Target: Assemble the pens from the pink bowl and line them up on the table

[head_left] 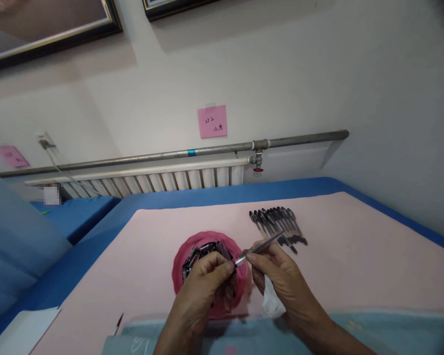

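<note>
Between both hands, a clear-barrelled pen (pixel 263 244) slants up to the right, over the pink bowl's right side. My left hand (pixel 206 282) is closed, thumb and finger pinched at the pen's lower end; whether a small part sits in that pinch is hidden. With thumb and fingers, my right hand (pixel 283 277) grips the barrel further up. A crumpled white tissue (pixel 273 300) is tucked under the right hand's fingers. Beneath the left hand, the pink bowl (pixel 178 261) holds several black and clear pen parts (pixel 204 249). Several black-capped pens (pixel 277 222) lie side by side beyond the right hand.
Pink sheeting (pixel 355 246) covers the blue-edged table. A blue-green cloth (pixel 392 330) lies along the near edge. A thin dark pen-like item (pixel 119 321) and a white sheet (pixel 24 330) are at lower left. Behind the table are a radiator (pixel 185 178) and a pipe (pixel 151 158).
</note>
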Available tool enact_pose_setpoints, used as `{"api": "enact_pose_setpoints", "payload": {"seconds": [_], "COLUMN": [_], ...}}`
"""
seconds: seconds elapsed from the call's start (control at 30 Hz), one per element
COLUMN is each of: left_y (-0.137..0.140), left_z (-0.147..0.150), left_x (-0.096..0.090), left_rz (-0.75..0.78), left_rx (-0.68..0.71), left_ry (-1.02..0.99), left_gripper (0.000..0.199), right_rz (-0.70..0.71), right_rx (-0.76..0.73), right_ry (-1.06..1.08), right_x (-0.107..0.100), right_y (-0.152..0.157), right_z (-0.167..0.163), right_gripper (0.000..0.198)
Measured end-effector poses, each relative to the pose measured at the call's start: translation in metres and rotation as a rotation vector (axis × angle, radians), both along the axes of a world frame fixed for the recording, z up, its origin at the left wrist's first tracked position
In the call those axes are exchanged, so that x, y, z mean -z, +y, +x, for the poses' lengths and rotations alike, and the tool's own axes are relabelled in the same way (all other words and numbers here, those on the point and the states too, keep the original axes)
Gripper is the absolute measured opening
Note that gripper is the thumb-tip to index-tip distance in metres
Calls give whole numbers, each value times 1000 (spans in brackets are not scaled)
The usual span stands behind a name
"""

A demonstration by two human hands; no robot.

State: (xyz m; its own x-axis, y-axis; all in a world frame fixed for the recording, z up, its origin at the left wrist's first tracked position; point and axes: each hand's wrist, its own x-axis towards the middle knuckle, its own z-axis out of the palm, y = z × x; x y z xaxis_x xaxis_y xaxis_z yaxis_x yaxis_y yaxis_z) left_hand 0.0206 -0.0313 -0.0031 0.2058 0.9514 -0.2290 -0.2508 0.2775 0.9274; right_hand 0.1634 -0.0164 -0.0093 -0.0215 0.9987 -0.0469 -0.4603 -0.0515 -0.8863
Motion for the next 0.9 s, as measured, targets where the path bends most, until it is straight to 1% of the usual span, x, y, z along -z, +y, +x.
{"api": "enact_pose_setpoints", "payload": {"seconds": [0.1, 0.2, 0.3, 0.37, 0.53, 0.57, 0.67, 0.73, 0.9], "left_y": [1, 2, 1, 2, 2, 2, 0, -1, 1], "left_z": [-2, -2, 0, 1, -1, -1, -2, -1, 0], "left_x": [0, -1, -1, -1, -3, -3, -3, -1, -3], "left_rz": [36, -26, -81, -63, -9, -17, -60, -61, 34], "left_rx": [-10, 5, 63, 67, -1, 8, 99, 140, 81], "left_ry": [-21, -72, -67, -35, 24, 21, 14, 18, 117], "left_gripper": [29, 35, 40, 36, 32, 32, 36, 35, 32], "right_rz": [-8, -5, 0, 6, 1, -4, -6, -15, -86], "right_rx": [-10, 2, 4, 5, -4, -2, -6, -16, -50], "right_ry": [12, 9, -24, -46, -48, -43, -36, -27, 65], "right_x": [2, 2, 0, -1, 0, 1, 4, 6, 7], "right_y": [1, 1, 1, 1, 2, 2, 3, 4, 6], "right_z": [1, 1, 1, 0, 2, 2, 3, 3, 1], "right_gripper": [21, 21, 23, 22, 21, 22, 22, 23, 26]}}
